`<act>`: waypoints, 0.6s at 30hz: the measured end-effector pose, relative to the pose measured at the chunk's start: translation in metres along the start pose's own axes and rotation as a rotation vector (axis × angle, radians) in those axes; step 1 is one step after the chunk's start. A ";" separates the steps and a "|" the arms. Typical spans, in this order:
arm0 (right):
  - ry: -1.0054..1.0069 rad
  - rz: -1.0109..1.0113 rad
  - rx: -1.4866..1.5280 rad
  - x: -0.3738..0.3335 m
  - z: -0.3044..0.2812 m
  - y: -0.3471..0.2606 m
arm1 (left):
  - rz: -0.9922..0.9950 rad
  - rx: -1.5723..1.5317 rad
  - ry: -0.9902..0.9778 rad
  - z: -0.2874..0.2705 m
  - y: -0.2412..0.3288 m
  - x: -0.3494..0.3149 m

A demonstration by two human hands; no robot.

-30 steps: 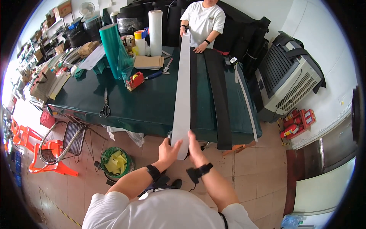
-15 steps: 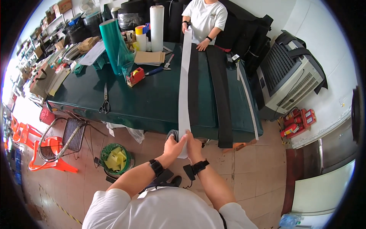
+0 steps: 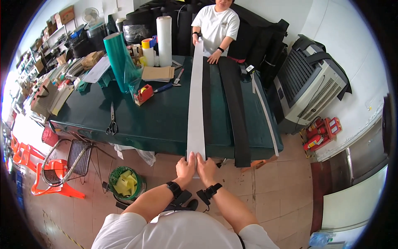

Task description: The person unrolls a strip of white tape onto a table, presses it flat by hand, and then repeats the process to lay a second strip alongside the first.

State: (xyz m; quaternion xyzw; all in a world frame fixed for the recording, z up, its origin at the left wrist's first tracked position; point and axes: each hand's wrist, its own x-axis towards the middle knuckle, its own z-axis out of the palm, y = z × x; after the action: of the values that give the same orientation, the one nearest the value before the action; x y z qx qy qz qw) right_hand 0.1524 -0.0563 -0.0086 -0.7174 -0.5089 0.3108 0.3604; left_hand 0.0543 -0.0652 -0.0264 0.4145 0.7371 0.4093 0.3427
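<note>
A long white strip (image 3: 196, 99) runs down the green-covered table (image 3: 161, 112) toward me. My left hand (image 3: 185, 168) and my right hand (image 3: 205, 170) grip its near end just past the table's front edge, side by side with thumbs on top. Part of that end is hidden under my fingers. At the far side, a co-worker's hand (image 3: 195, 40) holds the other end, while their other hand (image 3: 214, 57) presses near a black strip (image 3: 207, 99). This black strip lies along the white one's right side, partly covered by it. A second black strip (image 3: 234, 112) hangs over the front edge.
Scissors (image 3: 112, 122), a red tape dispenser (image 3: 144, 95), brown sheets (image 3: 158, 73) and a teal roll (image 3: 116, 62) are on the table's left half. A green bin (image 3: 141, 182) stands on the floor, near a chair (image 3: 78, 151). An air cooler (image 3: 311, 85) is at right.
My hands have turned the white strip's near end flat and moved slightly left and down. A dark roll seen beside my left hand no longer shows. The co-worker still holds the far end.
</note>
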 end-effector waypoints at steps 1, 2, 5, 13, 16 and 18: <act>0.010 -0.018 -0.015 -0.001 0.000 0.002 | 0.004 -0.003 0.000 0.000 -0.001 -0.001; 0.021 -0.037 -0.030 -0.001 0.001 0.003 | -0.010 -0.013 -0.009 0.001 -0.003 -0.003; 0.033 -0.056 -0.020 -0.008 -0.002 0.004 | -0.037 -0.038 -0.022 -0.002 0.002 -0.002; -0.078 -0.129 0.159 -0.020 0.003 0.020 | -0.372 -0.200 -0.172 -0.015 0.025 0.022; -0.136 -0.173 0.399 -0.008 -0.001 0.021 | -0.049 0.028 -0.054 -0.019 0.028 0.003; -0.320 0.212 0.797 0.026 -0.008 0.025 | 0.081 0.069 -0.062 -0.019 0.021 -0.012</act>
State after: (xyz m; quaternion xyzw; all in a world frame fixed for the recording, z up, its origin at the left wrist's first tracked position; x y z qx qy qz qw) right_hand 0.1792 -0.0383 -0.0270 -0.5134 -0.3223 0.6251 0.4917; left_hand 0.0501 -0.0747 0.0026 0.4680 0.7223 0.3844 0.3339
